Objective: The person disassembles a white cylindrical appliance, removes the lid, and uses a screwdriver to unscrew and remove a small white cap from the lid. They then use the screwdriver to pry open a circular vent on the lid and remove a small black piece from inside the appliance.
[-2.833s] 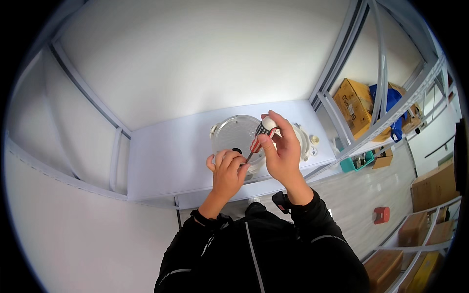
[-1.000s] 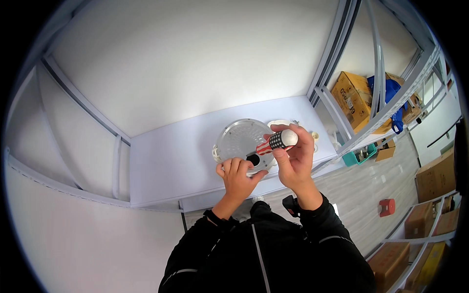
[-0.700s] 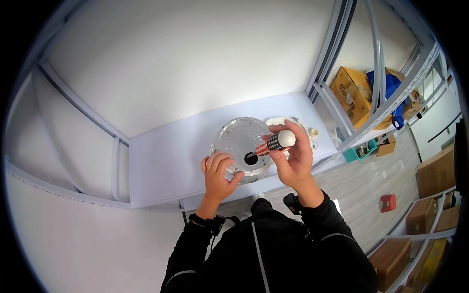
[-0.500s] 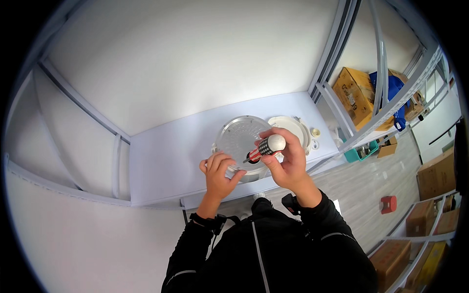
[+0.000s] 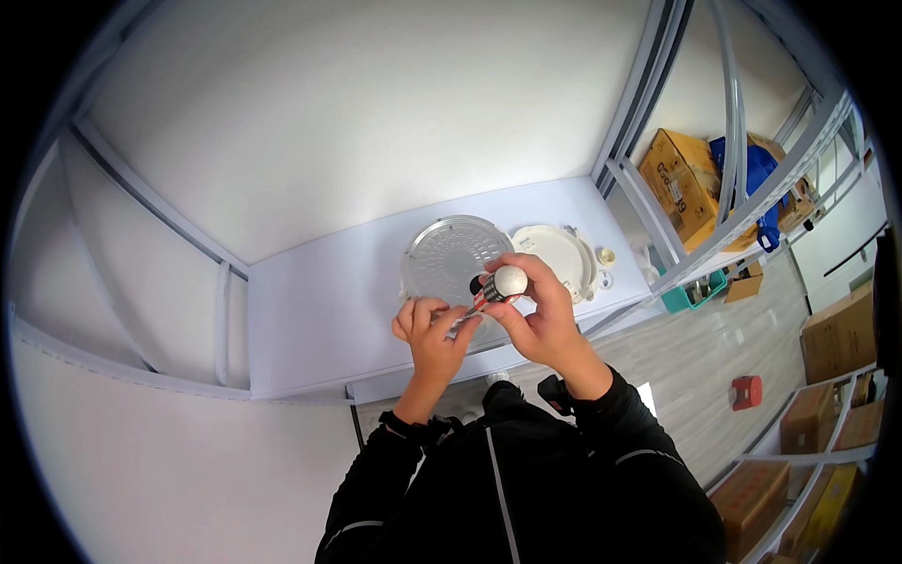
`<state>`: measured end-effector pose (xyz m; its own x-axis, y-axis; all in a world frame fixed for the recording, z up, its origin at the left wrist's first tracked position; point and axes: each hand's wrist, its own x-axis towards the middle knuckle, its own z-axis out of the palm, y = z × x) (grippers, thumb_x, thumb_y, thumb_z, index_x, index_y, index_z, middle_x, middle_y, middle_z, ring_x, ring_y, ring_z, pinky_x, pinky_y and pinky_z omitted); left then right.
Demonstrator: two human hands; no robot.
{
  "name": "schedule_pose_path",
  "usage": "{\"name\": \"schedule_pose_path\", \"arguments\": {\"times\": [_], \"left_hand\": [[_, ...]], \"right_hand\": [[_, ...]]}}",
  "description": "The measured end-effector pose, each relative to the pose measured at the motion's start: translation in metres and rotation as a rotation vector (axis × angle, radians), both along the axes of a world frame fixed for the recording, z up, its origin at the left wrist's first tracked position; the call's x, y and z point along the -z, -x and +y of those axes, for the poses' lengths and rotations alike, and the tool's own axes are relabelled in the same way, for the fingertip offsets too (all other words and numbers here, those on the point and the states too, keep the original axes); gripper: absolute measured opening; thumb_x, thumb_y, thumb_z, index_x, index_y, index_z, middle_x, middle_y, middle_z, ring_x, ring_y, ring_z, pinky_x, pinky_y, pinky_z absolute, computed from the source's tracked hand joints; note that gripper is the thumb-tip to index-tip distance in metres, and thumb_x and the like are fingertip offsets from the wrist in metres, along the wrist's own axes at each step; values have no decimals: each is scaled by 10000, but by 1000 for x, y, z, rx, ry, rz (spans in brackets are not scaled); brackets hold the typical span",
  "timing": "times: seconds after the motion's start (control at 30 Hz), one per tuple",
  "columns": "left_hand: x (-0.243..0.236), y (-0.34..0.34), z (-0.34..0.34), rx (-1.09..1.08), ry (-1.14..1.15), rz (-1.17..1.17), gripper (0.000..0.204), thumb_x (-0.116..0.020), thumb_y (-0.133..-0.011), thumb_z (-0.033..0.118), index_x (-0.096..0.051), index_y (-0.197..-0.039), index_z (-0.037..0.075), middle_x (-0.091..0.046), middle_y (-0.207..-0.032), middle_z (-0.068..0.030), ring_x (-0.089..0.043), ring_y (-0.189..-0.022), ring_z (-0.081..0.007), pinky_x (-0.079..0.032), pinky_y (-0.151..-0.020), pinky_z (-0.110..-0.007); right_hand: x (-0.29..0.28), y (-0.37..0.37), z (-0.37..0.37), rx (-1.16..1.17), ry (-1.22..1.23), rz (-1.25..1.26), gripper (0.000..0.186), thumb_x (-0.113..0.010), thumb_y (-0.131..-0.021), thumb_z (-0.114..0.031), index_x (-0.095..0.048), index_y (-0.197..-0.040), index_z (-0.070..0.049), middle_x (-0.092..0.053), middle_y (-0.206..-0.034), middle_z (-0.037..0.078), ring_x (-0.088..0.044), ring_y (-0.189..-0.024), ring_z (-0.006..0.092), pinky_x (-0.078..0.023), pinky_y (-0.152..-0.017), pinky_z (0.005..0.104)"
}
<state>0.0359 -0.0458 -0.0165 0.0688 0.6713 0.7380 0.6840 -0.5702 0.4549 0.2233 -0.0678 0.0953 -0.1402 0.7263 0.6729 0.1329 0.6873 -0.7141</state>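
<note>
My right hand [image 5: 545, 320] grips a screwdriver [image 5: 499, 288] with a rounded white end, a black-and-white patterned band and red stripes on its handle. The screwdriver's shaft slants down toward my left hand [image 5: 434, 336]. The fingers of that hand are curled, with thumb and forefinger brought together around the tip; whatever small thing they pinch is hidden. Beneath both hands lies a round silvery dish-like part [image 5: 449, 246] with a dimpled surface. Next to it, on the right, is a round white shallow housing [image 5: 554, 256]. Part of a dark round spot shows beside the screwdriver handle.
The pale worktop [image 5: 319, 310] meets a white wall at the back. A small cream ring [image 5: 606, 256] sits near its right end. Beyond are a shelf with a yellow carton [image 5: 678, 183], a teal bin [image 5: 693, 293] and a red stool [image 5: 747, 393] on the floor.
My left hand has moved right and closed its thumb and forefinger near the screwdriver tip. My right hand and the screwdriver have shifted slightly left. The silvery dish has also shifted left.
</note>
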Motion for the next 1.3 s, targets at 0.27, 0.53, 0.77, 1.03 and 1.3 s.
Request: {"name": "schedule_pose_path", "arguments": {"times": [0.27, 0.53, 0.77, 1.03, 1.3], "left_hand": [[-4, -1, -3, -8, 16, 5, 209, -927, -769, 349, -841, -908, 220, -596, -1069, 63, -463, -1209, -212, -244, -1035, -441], [-4, -1, -1, -13, 18, 22, 232, -935, -759, 352, -838, -917, 212, -601, -1055, 68, -476, -1183, -200, -246, -1014, -442], [-4, 0, -2, -8, 18, 19, 248, -937, -757, 371, -837, -918, 211, -598, -1055, 68, -474, -1184, -201, -244, -1017, -447], [-3, 1, -1, -6, 29, 13, 232, -934, -763, 375, -835, -910, 225, -594, -1058, 70, -469, -1196, -202, -244, -1030, -453], [8, 2, 1, -26, 34, 17, 215, -929, -750, 286, -832, -933, 228, -604, -1085, 84, -457, -1258, -228, -247, -1055, -465]], "right_hand": [[0, 2, 5, 18, 8, -5, 590, -800, -960, -80, -506, -1468, -24, -660, -1332, 190, -732, -1091, 264, -611, -928, 383], [2, 2, 9, 4, 3, 0, 599, -797, -954, -40, -502, -1476, -23, -651, -1334, 185, -734, -1101, 253, -616, -926, 379], [-9, 1, 7, 48, 1, -127, 603, -832, -932, -74, -533, -1453, -17, -670, -1304, 183, -733, -1086, 247, -615, -915, 374], [-19, 6, 7, 153, -38, -190, 607, -858, -896, -75, -567, -1425, -13, -748, -1210, 190, -764, -1019, 239, -613, -886, 373], [-35, 15, 1, 36, -65, -320, 620, -746, -932, -75, -515, -1502, -3, -714, -1345, 217, -753, -1097, 386, -610, -884, 386]]}}
